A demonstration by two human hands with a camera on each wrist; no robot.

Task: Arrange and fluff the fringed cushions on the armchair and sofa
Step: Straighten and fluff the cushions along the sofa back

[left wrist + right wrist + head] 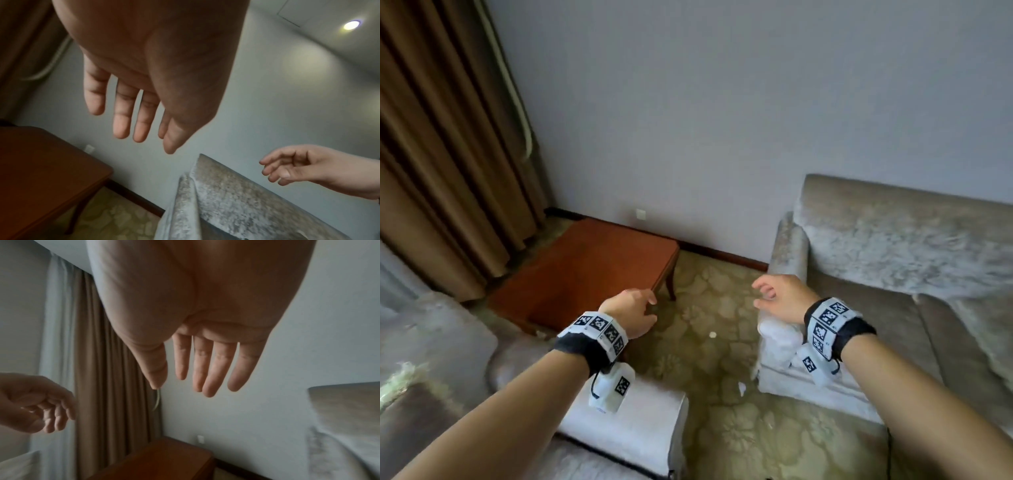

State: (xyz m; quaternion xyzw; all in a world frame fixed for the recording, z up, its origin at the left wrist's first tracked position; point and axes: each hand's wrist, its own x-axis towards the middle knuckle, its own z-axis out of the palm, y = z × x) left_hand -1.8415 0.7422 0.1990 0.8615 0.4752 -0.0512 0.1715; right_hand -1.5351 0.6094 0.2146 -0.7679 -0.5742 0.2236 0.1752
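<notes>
Your left hand (632,312) and right hand (781,297) hang empty — fingers relaxed — between armchair (448,359) and sofa (893,246).

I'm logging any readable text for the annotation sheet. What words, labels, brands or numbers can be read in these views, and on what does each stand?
There is no readable text in any view.
Left wrist band: black-and-white square marker patterns only, no letters or numbers.
Right wrist band: the same kind of marker patterns, no text.
Wall socket: plain white plate, too small to show any marking.
Sofa, wooden table and curtain: no labels show.
</notes>
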